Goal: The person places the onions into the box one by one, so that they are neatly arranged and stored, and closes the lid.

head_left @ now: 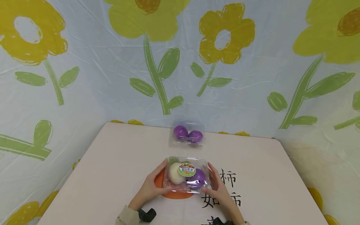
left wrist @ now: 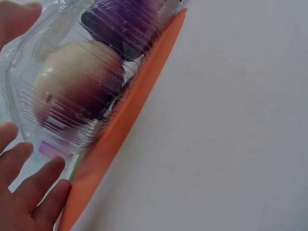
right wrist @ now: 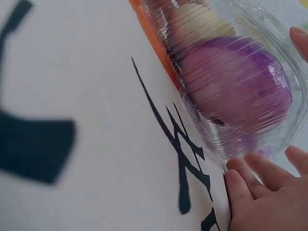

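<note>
A clear plastic fruit box [head_left: 201, 164] sits low over the middle of the table, an oval fruit label [head_left: 187, 170] on its lid. Inside lie a cream round piece [left wrist: 72, 67] and a purple one [right wrist: 236, 82], side by side. My left hand [head_left: 153, 184] holds the box's left end, thumb at the near corner and fingers spread along the far side. At the right end my right hand [head_left: 219, 186] holds it the same way. Both wrist views show the fingertips right at the box's ends, low by the tabletop.
A second clear box [head_left: 187, 132] with two purple round pieces stands near the table's back edge. An orange printed shape [head_left: 178, 195] and black characters [head_left: 228, 178] mark the pale tabletop [head_left: 121, 159]. A flower-patterned cloth [head_left: 112, 72] hangs behind and at both sides.
</note>
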